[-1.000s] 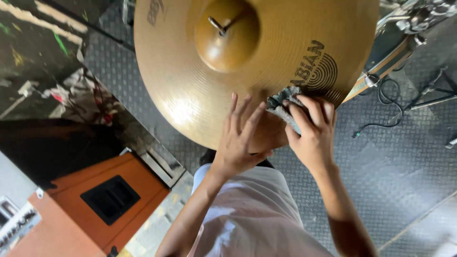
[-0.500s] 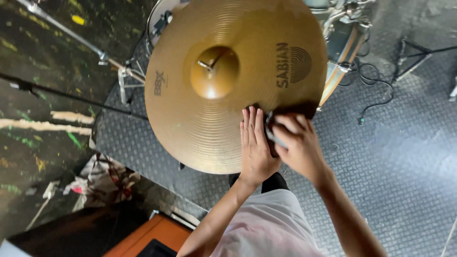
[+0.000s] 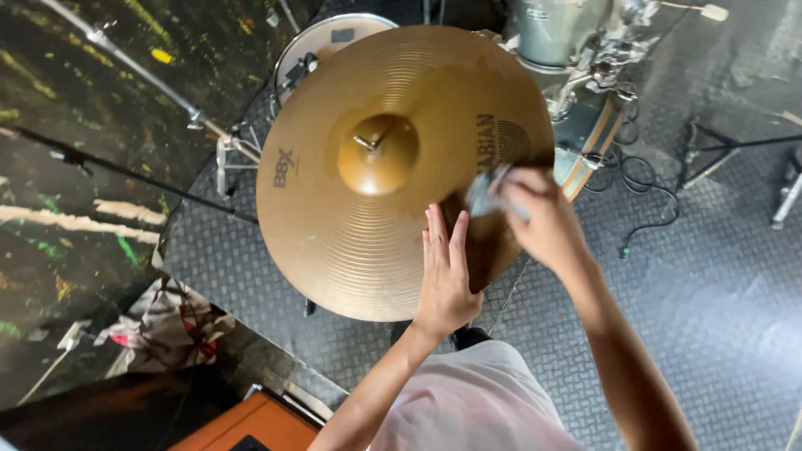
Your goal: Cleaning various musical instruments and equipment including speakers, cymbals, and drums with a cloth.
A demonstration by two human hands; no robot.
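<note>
Though dulled, round ridged brass cymbal (image 3: 368, 242).

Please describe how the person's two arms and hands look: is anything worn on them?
Both forearms are bare, with no sleeves reaching them. The left hand and the right hand carry no gloves, and no rings, watch or bracelets can be seen. The right hand is motion-blurred, so small details there are unclear.

Right hand (image 3: 547, 221) is motion-blurred; the grey thing (image 3: 487, 196) it grips is smeared, can't tell cloth or tool. Left hand (image 3: 447, 271) covers the cymbal (image 3: 368, 225) rim at 5 o'clock. Cymbal hides most of the drum (image 3: 334, 42) at 11 o'clock. Metal drum (image 3: 555, 33) at 1 o'clock is cut by the top edge. Orange case (image 3: 251, 430) is cropped at the bottom edge.
</note>
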